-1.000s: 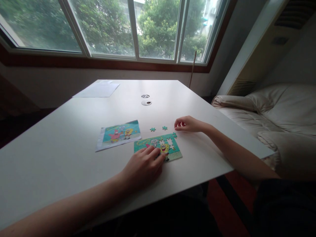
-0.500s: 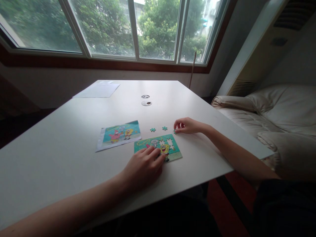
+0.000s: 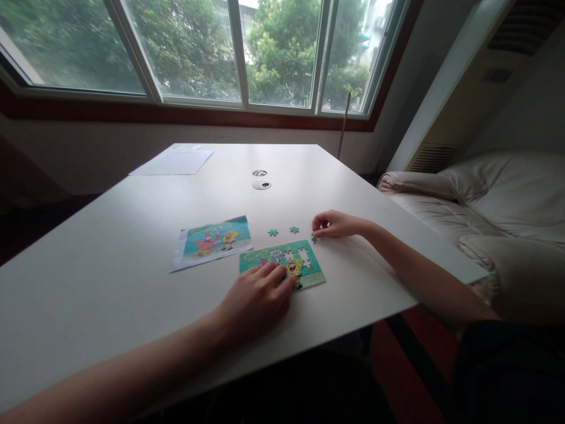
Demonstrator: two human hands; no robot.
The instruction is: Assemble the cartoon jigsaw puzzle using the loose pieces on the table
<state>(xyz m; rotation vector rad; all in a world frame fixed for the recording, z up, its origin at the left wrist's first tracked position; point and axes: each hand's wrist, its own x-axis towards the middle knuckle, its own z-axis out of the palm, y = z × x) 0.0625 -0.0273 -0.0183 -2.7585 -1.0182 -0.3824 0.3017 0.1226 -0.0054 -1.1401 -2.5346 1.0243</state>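
My left hand (image 3: 260,291) lies over the near left part of a cartoon jigsaw puzzle (image 3: 311,272), fingers loosely spread on its surface, hiding that corner. White gaps show in the puzzle's upper right. Beyond its right end, my right hand (image 3: 333,224) pinches a small green puzzle piece (image 3: 314,238) at or just above the table. Two more green pieces lie past the puzzle's far edge: a left piece (image 3: 273,232) and a right piece (image 3: 294,229). To the left is a printed picture sheet (image 3: 216,238) with the same cartoon characters.
The white table (image 3: 132,247) carries a paper sheet (image 3: 174,161) at its far left. Two round cutouts or discs (image 3: 262,185) sit near its far middle. A cream sofa (image 3: 424,206) stands to the right, and a window runs behind the table.
My right hand's fingers have shifted slightly, and more of the green piece beneath them shows now. My left hand stays on the puzzle.
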